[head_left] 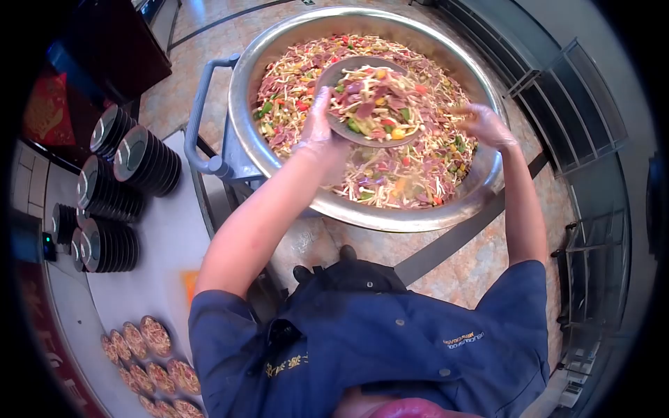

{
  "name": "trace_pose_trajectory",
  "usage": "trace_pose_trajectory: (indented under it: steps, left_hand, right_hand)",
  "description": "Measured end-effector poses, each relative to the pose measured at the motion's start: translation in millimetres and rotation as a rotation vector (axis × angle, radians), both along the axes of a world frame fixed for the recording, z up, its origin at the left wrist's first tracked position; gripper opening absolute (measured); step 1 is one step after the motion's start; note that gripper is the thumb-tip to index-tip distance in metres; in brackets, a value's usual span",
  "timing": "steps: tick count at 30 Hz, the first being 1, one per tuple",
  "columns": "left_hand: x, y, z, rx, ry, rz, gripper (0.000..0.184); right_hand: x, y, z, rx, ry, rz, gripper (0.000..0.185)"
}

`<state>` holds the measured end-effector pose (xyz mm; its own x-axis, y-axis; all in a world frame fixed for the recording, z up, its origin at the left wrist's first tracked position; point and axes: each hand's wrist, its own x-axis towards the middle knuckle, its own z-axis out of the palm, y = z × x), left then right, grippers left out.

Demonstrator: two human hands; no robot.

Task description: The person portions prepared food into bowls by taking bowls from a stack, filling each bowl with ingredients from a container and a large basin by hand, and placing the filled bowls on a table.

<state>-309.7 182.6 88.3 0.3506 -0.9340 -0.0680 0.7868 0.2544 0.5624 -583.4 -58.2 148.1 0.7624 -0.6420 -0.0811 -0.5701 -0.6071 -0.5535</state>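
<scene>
My left hand (318,127), in a clear plastic glove, grips the left edge of a dark round plate (357,138). Mixed food (376,104) is heaped on it: pale strips like enoki mushrooms, reddish meat slices, green and yellow pieces. Beneath the plate is a wide metal basin (390,224), filled with the same mixture (293,76). Over the basin's right side hovers my gloved right hand (488,128), its fingers reaching left and apart, with nothing visible in them. The fingertips are slightly blurred.
A cart with a blue-grey handle (198,104) supports the basin. On the left, a long table (164,240) bears several stacks of dark plates (146,160) and several filled plates (160,376). Metal racks (578,111) line the right wall.
</scene>
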Motion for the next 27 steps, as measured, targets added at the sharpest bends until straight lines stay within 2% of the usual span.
trace_pose_trajectory:
  steps: [1, 2, 4, 5, 7, 8, 10, 15, 17, 22, 25, 26, 27]
  left_hand:
    - [-3, 1, 0, -0.014, -0.008, 0.012, 0.069]
    - [-5, 3, 3, 0.027, 0.052, -0.013, 0.068]
    - [-6, 2, 2, 0.012, -0.018, 0.032, 0.067]
    - [-9, 4, 6, 0.020, -0.012, 0.045, 0.067]
    - [-14, 7, 14, 0.057, -0.019, 0.041, 0.065]
    - [-14, 6, 14, 0.073, -0.024, 0.049, 0.064]
    - [-14, 7, 16, 0.107, -0.017, 0.059, 0.063]
    - [-11, 4, 11, 0.133, -0.087, 0.084, 0.066]
    - [-7, 0, 3, 0.126, -0.074, 0.088, 0.067]
    - [-6, -1, 3, 0.060, -0.047, 0.100, 0.065]
    - [-9, 2, 11, 0.057, -0.040, 0.162, 0.059]
    - [-7, 1, 10, 0.071, -0.043, 0.157, 0.057]
    - [-6, 1, 9, 0.085, -0.046, 0.150, 0.056]
  right_hand:
    - [-2, -2, -8, 0.203, -0.306, -0.096, 0.042]
    - [3, 14, 0, 0.212, -0.313, -0.108, 0.042]
    - [18, 46, 24, 0.143, -0.453, 0.061, 0.045]
    - [25, 54, 30, 0.149, -0.465, 0.049, 0.045]
    - [36, 64, 36, -0.232, -0.413, 0.194, 0.046]
    - [41, 61, 37, -0.230, -0.419, 0.185, 0.046]
    - [54, 52, 41, -0.336, -0.296, 0.322, 0.049]
    - [82, 59, 46, -0.296, -0.196, 0.399, 0.046]
    - [93, 68, 48, -0.306, -0.014, 0.362, 0.046]
    - [108, 75, 43, -0.295, -0.021, 0.354, 0.037]
    - [104, 61, 49, -0.443, -0.130, 0.291, 0.048]
    - [104, 67, 61, -0.354, -0.071, 0.232, 0.059]
    - [106, 74, 63, -0.357, -0.067, 0.231, 0.059]
